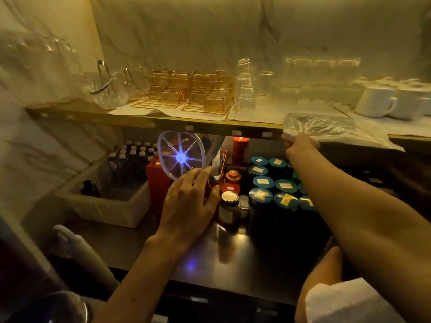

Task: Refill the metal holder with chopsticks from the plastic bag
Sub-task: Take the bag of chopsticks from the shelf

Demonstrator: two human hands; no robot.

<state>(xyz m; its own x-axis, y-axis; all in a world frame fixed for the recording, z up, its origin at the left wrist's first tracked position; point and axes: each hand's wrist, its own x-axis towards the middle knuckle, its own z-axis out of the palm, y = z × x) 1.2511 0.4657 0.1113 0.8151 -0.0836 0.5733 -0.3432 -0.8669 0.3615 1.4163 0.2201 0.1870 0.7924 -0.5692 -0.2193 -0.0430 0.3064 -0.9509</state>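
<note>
Starting nearest: a white towel (345,301) sits at the bottom right edge, a pale curved tube (79,248) at the lower left. The desk (210,259) is dark reflective metal, dim yellow light, a blue glint on it. Left hand (190,206) lies palm down over the desk's middle, fingers (198,180) spread and loose, gripping nothing — tips near a red box (156,180) and the rim of a clear round divided lid (180,155) with a blue glow at its hub. Just right of that hand stands a brown jar with a white cap (229,206), then a cluster of dark jars with teal lids (272,183). A white slotted basket (105,201) of dark bottles is at the left. A red canister (240,150) stands further back under the shelf.

Right arm stretches up across the jars to the shelf (144,122) edge. Right hand (300,143) is at the near left corner of the plastic bag (326,127), which lies flat on the shelf's right part, overhanging the front edge. Fingers curl onto the bag's corner — looks like a pinch, contact partly hidden.

Further back on the shelf: gold wire racks (191,92), clear glasses (245,87), a glass bucket with tongs (105,89), white mugs (377,101). Wall behind is covered in wrinkled sheeting (210,31). Chopsticks inside the bag can't be made out.
</note>
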